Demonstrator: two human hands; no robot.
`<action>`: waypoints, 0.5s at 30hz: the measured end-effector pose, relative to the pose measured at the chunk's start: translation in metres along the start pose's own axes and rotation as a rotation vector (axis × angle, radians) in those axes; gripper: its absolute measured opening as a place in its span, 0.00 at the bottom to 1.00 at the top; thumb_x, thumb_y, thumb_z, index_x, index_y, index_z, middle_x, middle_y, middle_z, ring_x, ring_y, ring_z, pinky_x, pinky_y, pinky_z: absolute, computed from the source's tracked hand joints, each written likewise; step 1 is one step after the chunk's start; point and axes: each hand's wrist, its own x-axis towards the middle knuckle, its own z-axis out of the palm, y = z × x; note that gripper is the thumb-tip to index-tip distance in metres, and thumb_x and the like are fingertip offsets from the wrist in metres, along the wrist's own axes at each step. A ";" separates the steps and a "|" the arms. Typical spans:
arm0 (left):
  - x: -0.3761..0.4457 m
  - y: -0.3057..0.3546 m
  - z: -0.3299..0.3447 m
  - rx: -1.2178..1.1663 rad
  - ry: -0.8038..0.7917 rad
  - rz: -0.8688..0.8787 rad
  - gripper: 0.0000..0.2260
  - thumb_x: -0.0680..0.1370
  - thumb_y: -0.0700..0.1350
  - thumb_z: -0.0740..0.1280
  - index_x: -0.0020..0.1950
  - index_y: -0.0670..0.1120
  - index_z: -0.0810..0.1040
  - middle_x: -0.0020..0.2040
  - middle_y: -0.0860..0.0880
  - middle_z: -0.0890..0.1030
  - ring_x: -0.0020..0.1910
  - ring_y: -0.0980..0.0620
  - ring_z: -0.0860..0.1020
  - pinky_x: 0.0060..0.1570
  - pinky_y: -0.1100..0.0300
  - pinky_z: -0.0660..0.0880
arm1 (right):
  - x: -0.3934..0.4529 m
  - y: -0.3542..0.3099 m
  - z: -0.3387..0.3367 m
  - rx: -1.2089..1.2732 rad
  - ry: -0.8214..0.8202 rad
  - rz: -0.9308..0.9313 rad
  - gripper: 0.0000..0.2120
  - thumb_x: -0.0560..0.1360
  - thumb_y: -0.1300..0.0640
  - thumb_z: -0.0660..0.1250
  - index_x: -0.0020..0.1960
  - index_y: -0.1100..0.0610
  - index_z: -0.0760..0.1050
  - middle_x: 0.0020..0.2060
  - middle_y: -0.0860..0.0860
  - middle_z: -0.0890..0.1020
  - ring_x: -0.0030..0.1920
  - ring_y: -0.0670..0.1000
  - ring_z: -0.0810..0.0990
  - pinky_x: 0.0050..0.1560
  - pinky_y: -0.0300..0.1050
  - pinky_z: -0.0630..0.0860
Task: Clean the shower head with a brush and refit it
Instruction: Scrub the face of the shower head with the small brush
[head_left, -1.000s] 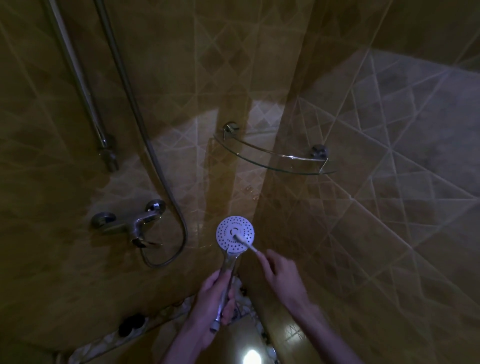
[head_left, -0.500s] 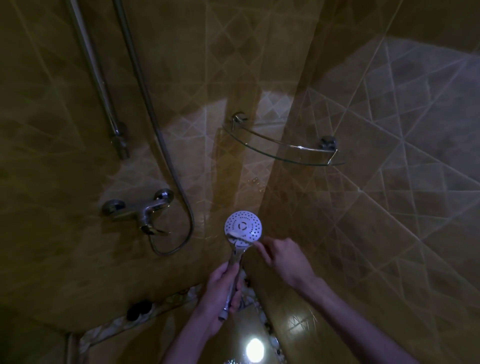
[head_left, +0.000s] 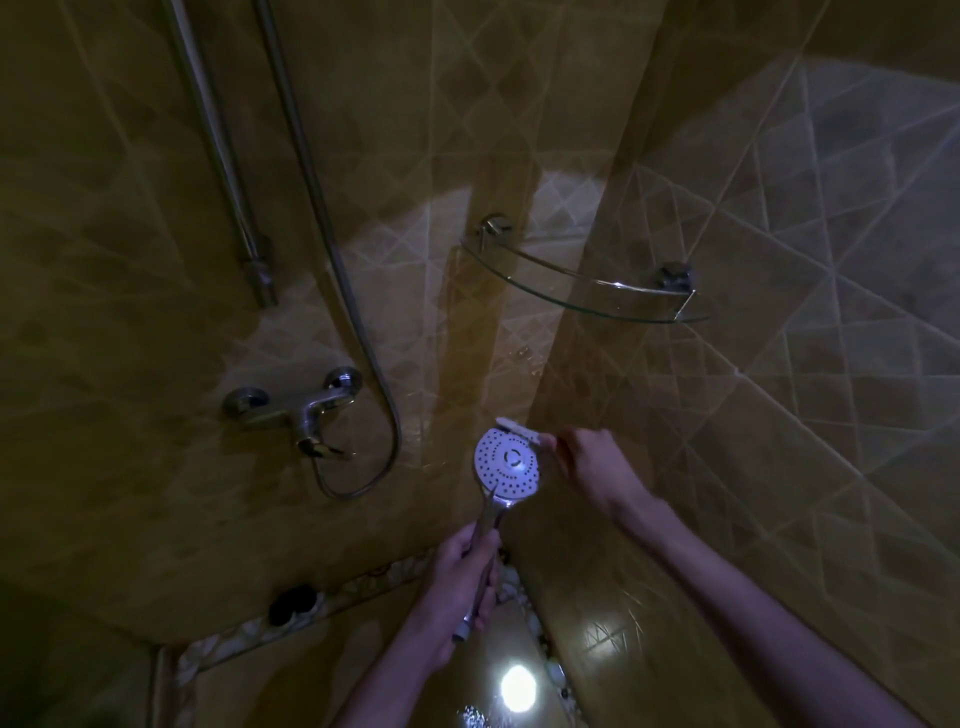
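A round white shower head (head_left: 506, 464) with rows of small holes faces up at me, lit against the dim tiled corner. Its chrome handle runs down into my left hand (head_left: 462, 587), which grips it near the lower end. My right hand (head_left: 592, 465) holds a small white brush (head_left: 517, 427) by its handle. The brush head lies across the upper right rim of the shower face. The hose end of the handle is hidden by my fingers.
A chrome mixer tap (head_left: 298, 405) is fixed to the left wall, with a hose (head_left: 363, 332) looping down from it. A riser rail (head_left: 228, 171) runs up beside the hose. A glass corner shelf (head_left: 587, 283) hangs above the shower head. A bright reflection (head_left: 517, 686) shines on the floor.
The brush has moved from the middle of the shower face to its lower edge, then up to the upper right rim. My right hand rose with it. My left hand kept hold of the handle.
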 end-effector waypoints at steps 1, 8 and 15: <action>0.000 0.000 0.001 0.005 -0.002 0.003 0.11 0.81 0.47 0.60 0.45 0.40 0.70 0.27 0.48 0.68 0.16 0.54 0.63 0.17 0.68 0.56 | 0.005 0.003 -0.001 0.066 0.029 0.036 0.18 0.79 0.46 0.58 0.37 0.57 0.72 0.30 0.49 0.76 0.27 0.44 0.71 0.34 0.43 0.67; -0.003 0.004 -0.004 -0.006 0.015 -0.022 0.09 0.81 0.46 0.60 0.45 0.42 0.70 0.28 0.48 0.69 0.18 0.54 0.64 0.18 0.67 0.57 | -0.026 -0.013 0.005 -0.280 -0.045 -0.163 0.22 0.79 0.38 0.52 0.45 0.52 0.77 0.29 0.50 0.79 0.27 0.45 0.76 0.29 0.39 0.67; -0.004 0.009 -0.003 -0.029 0.036 -0.032 0.07 0.81 0.46 0.60 0.46 0.43 0.70 0.27 0.49 0.69 0.18 0.54 0.63 0.18 0.69 0.57 | -0.009 -0.002 0.001 -0.066 0.004 -0.075 0.22 0.79 0.43 0.55 0.38 0.58 0.76 0.26 0.49 0.76 0.25 0.45 0.73 0.30 0.38 0.70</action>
